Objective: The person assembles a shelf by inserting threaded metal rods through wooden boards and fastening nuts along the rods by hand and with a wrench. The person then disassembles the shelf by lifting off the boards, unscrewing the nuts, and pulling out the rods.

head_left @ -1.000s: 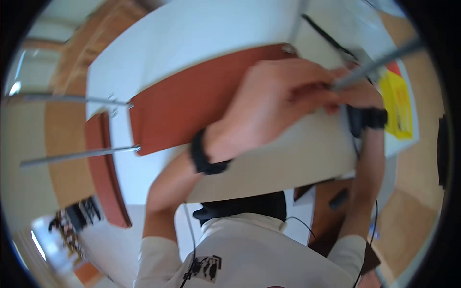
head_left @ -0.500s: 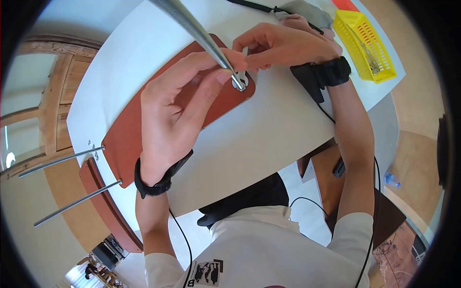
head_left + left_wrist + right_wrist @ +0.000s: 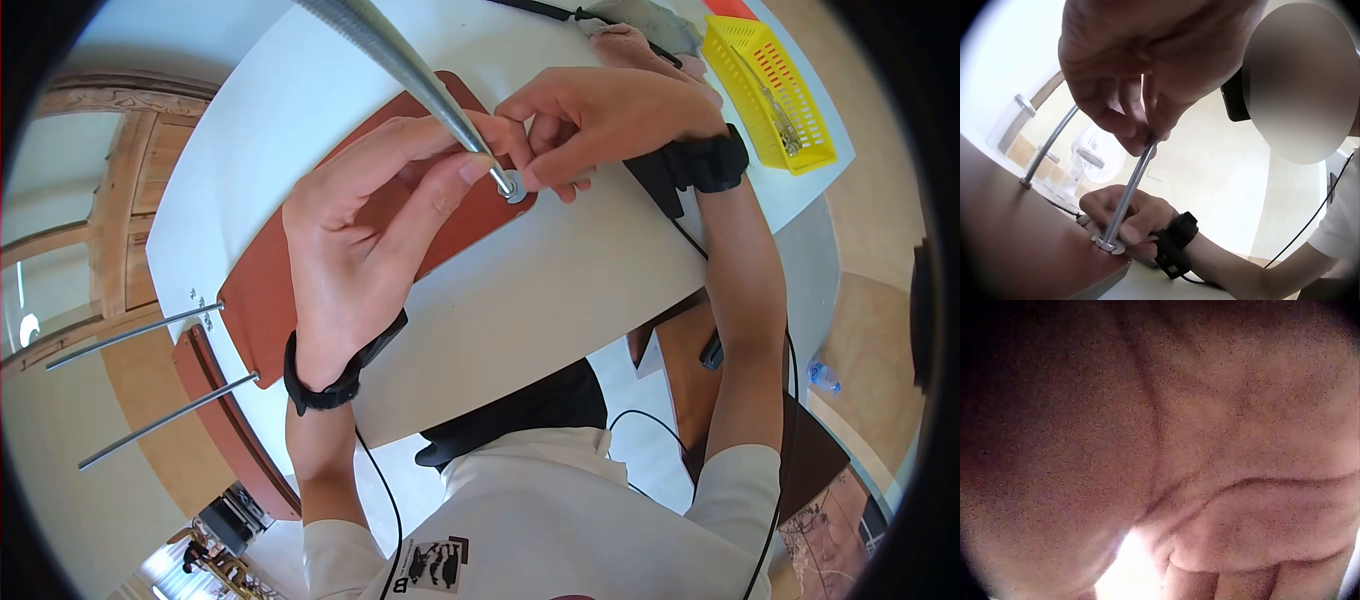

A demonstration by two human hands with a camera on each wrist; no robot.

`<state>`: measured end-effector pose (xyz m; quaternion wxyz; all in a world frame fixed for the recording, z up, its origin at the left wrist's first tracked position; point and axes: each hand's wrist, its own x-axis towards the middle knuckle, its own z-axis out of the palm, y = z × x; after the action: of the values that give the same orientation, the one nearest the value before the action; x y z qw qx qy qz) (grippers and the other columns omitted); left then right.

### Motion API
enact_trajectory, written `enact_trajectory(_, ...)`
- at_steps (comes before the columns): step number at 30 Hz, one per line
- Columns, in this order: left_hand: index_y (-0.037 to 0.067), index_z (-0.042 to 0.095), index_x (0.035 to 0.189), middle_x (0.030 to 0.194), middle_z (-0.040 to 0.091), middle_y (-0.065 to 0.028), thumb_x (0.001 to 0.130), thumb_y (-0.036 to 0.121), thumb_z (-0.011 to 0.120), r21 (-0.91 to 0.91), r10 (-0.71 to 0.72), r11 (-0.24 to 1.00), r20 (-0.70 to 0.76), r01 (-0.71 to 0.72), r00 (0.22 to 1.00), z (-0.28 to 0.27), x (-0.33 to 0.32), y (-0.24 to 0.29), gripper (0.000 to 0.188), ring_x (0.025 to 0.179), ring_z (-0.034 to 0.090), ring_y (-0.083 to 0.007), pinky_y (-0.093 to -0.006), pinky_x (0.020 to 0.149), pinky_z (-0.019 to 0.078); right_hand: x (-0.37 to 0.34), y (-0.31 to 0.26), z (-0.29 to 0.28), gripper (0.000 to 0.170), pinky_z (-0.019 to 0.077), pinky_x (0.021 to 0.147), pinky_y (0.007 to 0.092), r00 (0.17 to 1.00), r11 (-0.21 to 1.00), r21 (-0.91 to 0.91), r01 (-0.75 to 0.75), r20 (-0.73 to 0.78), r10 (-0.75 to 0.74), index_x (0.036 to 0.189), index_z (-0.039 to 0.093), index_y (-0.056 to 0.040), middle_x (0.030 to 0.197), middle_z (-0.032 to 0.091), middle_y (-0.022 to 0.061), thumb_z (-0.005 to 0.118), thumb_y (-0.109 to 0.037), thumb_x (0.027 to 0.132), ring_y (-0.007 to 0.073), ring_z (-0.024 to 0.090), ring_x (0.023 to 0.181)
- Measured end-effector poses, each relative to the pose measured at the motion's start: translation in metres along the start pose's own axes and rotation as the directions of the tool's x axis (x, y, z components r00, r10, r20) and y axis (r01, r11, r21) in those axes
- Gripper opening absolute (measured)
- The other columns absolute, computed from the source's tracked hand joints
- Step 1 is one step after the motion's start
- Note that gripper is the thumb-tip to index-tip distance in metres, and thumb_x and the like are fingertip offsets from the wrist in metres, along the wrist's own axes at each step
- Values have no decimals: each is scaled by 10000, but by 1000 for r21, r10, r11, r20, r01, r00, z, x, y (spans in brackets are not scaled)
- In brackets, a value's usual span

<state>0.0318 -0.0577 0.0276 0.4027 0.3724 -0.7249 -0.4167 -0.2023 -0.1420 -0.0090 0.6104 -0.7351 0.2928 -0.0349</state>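
Note:
In the head view, my left hand (image 3: 345, 240) pinches a long threaded metal rod (image 3: 400, 70) between thumb and fingers. The rod's lower end meets a reddish-brown board (image 3: 270, 275) near its corner. A nut (image 3: 1107, 245) sits around the rod's base in the left wrist view. Beside it, my right hand (image 3: 620, 115) pinches a small flat wrench (image 3: 515, 184), its head around the nut and its handle mostly hidden by fingers. Two more rods (image 3: 140, 335) rise from the board's far-left end. The right wrist view is filled by the palm (image 3: 1241, 425).
A yellow basket (image 3: 825, 155) with small metal parts stands at the right on the white table (image 3: 560, 290). Cloths (image 3: 650, 45) lie behind my right hand. Another reddish-brown board (image 3: 235, 420) leans at the left, near several small metal parts (image 3: 205, 310).
A second ago the hands were further right, both near the rod, and blurred. Since then the left hand has moved left along the rod and the right hand has brought the wrench to its base.

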Motion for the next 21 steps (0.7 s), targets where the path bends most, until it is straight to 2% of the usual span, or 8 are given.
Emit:
enact_trajectory(4,-70,690,1067,1126,736,-172,961,-108,616,-53,38,998,5,-37,999,-1,0,-4,135,1046,724,-236,-310,922,572,1,-1,2,265,459,570,210,996,1000,-8,7,93,-6,1147,615,-44,736,726,47,717,-148,925,67,631,606)
enact_trajectory(8,-65,690,1066,1133,736,-165,964,-112,607,2,45,999,14,-45,999,-2,1,-5,139,1044,727,-240,-309,919,572,-10,0,-8,299,453,569,205,999,995,-93,17,52,-13,1186,598,-42,737,729,50,718,-146,932,62,634,606)
enact_trajectory(10,-64,688,1069,1136,735,-162,966,-111,604,-7,69,998,23,-69,997,-2,1,-5,141,1041,728,-237,-308,918,570,-17,-5,-9,257,450,589,195,995,996,-89,-22,-102,13,1182,616,-37,751,713,35,684,-152,962,49,613,625)
enact_trajectory(11,-64,681,1076,1147,733,-161,970,-106,601,39,78,996,22,-79,997,1,1,-2,139,1040,727,-231,-306,926,566,-15,-3,-9,257,450,589,195,995,996,-89,-25,-100,16,1182,616,-37,751,713,35,684,-152,962,49,613,625)
enact_trajectory(13,-64,674,1083,1157,730,-160,975,-101,597,86,86,992,21,-88,996,2,0,-2,138,1040,726,-225,-305,933,562,-5,6,-8,202,443,616,186,961,990,-34,140,-237,-144,1154,661,-46,766,672,3,642,-167,993,38,572,653)
enact_trajectory(16,-61,655,1108,1177,722,-150,974,-100,593,80,115,990,14,-116,993,4,1,-8,153,1055,718,-209,-304,955,551,2,13,-7,169,435,630,190,938,986,-74,150,-305,-165,1101,698,-55,772,626,-29,613,-168,1011,38,529,664)
enact_trajectory(20,-27,661,1172,1054,726,-137,963,-74,610,74,170,984,-83,-164,982,5,6,-12,221,923,722,-230,-307,851,558,0,0,-4,154,425,626,194,922,983,-38,178,-342,-180,1056,707,-65,765,604,-51,640,-190,996,32,517,667)
enact_trajectory(21,-21,659,1167,1038,716,-145,959,-71,607,110,185,978,-74,-176,980,3,5,-12,220,905,718,-250,-315,834,557,-1,-4,-3,148,412,621,192,935,991,-97,89,-336,-116,1030,704,-72,754,594,-58,658,-206,987,28,510,664)
